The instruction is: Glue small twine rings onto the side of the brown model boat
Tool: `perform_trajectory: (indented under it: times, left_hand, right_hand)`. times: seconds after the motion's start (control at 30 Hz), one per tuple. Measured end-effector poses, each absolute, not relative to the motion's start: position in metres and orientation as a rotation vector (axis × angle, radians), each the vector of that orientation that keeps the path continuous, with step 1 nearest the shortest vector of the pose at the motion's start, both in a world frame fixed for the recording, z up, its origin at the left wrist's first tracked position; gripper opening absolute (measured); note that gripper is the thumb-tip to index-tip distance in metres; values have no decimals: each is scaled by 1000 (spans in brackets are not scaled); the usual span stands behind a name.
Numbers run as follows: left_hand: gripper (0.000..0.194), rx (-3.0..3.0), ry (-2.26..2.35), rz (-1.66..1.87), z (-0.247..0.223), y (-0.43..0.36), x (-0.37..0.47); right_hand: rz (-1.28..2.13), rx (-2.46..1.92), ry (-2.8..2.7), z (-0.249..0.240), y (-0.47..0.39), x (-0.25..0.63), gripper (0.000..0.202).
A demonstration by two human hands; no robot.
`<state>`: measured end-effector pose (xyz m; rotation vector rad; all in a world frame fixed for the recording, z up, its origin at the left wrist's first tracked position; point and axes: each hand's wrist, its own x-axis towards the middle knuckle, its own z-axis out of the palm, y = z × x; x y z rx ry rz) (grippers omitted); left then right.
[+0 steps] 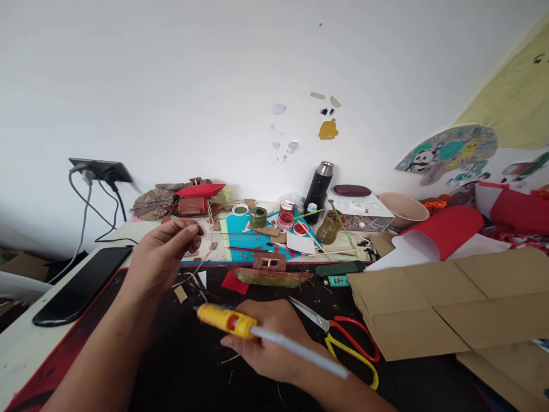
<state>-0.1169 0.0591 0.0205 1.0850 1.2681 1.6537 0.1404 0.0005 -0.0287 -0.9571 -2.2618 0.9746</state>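
Observation:
My right hand (281, 326) is wrapped round a yellow hot glue gun (214, 318). Its nozzle points left, and a long translucent glue stick (300, 351) sticks out of the back across my wrist. My left hand (165, 249) is raised over the left of the work surface, thumb and fingers pinched together; what they hold is too small to make out. A strand of twine (198, 268) runs down beside it. Beyond the glue gun lies a small cardboard boat (272, 277) with a brown cabin, painted greenish and brown. Scissors (328, 325) with red and yellow handles lie open right of my right hand.
A phone (81, 286) lies at the left. Paint jars (258, 218), sticks and a blue sheet (240, 243) stand towards the wall, with a black flask (318, 186) behind. Large cardboard (454, 303) and red paper (450, 229) cover the right side.

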Motion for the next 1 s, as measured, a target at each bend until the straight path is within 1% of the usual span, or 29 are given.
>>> perform_trajectory:
  times: [0.13, 0.33, 0.43, 0.5, 0.57, 0.67, 0.73, 0.87, 1.0]
  left_hand:
    - [34, 1118, 1238, 1579, 18, 59, -115]
    - [35, 1189, 1206, 1490, 17, 57, -109]
    - [35, 1186, 1196, 1480, 16, 56, -108]
    - [36, 1176, 1198, 1474, 16, 57, -107]
    - [39, 1176, 1205, 1466, 15, 57, -107]
    - [41, 1197, 1224, 1447, 14, 57, -106]
    - [40, 1208, 1239, 1428, 14, 56, -104]
    - [42, 1230, 1281, 1359, 17, 52, -97]
    - [42, 1315, 1291, 1271, 19, 48, -89]
  right_hand:
    - [676, -913, -2640, -38, 0, 124, 25]
    - [428, -830, -2863, -32, 4, 100, 35]
    - [390, -727, -2932, -30, 6, 94, 45]
    - [422, -641, -2940, -31, 8, 94, 50]
    - [501, -580, -2875, -31, 10, 97, 47]
    - [641, -651, -2579, -22, 15, 105, 29]
    - [708, -752, -2293, -11, 21, 111, 22]
    - [806, -958, -1829, 6, 36, 120, 25]
    - [788, -1003, -1679, 5, 43, 121, 25]
